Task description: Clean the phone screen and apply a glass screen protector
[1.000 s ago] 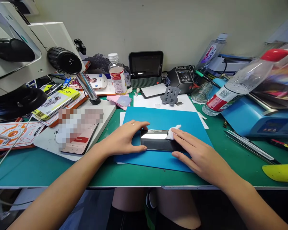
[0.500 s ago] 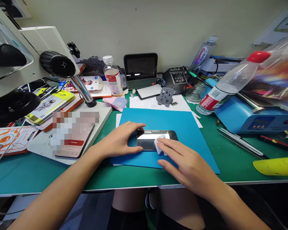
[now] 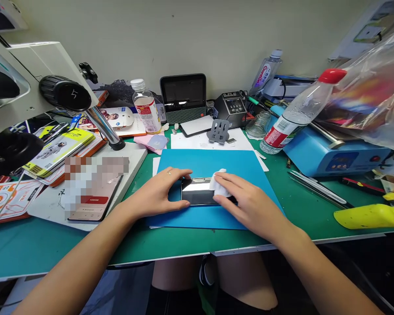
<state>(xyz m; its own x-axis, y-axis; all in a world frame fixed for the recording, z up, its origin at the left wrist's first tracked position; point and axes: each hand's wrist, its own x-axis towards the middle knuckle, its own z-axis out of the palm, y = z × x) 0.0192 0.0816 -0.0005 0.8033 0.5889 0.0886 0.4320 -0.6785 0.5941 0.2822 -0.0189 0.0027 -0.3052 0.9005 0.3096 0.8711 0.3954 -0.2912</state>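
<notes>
Head view: by the desk's [image 3: 160, 247] front edge, the spread left hand [image 3: 160, 191] holds a phone [image 3: 198, 198]; the bent right hand [image 3: 254, 205] pinches a wipe [image 3: 220, 188], just slid to the phone's far side, rubbing there.

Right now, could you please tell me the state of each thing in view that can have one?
Dark phone: lying flat on the blue mat
White wipe: bunched, on the dark phone
Left hand: thumb and fingers at the dark phone's left end
Right hand: holding the white wipe against it
Lit phone: screen on, resting on the microscope base
Small screen: dark
Red-capped bottle: closed
White-capped bottle beside the small screen: closed
</notes>
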